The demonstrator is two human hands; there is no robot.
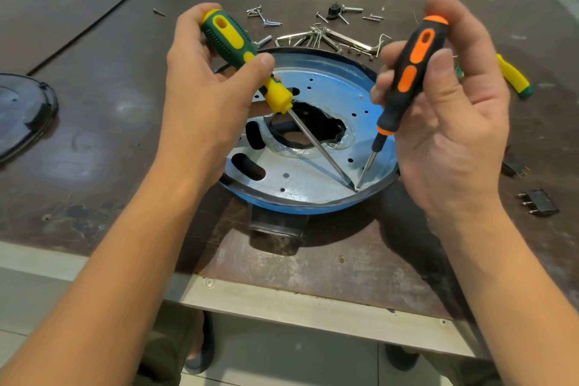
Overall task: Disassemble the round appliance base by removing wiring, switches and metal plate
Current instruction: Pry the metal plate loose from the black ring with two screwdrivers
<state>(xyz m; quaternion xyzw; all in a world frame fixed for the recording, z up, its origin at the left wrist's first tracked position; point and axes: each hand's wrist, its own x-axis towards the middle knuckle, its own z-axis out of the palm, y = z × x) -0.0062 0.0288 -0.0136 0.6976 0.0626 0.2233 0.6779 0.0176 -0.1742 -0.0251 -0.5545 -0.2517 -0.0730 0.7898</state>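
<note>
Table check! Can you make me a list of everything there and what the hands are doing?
Surface: brown table, scratched, metal front edge.
Job's things: blue round base holding a metal plate; both screwdriver tips meet at its near edge.
Clutter: screws, hex keys, black pronged parts, yellow-handled tool, black cover.
Hands: left hand grips green-yellow screwdriver; right hand grips orange-black screwdriver.
Cables: nothing seen.
Surroundings: tiled floor, shoes.

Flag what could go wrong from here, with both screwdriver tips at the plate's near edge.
Both hands hold tools, left hand the green-yellow screwdriver, right hand the orange-black screwdriver, so nothing steadies the round base; prying could tip or slide it. The tips meet at the near edge of the metal plate; one may slip. A jolted base could scatter the loose screws behind it.
</note>
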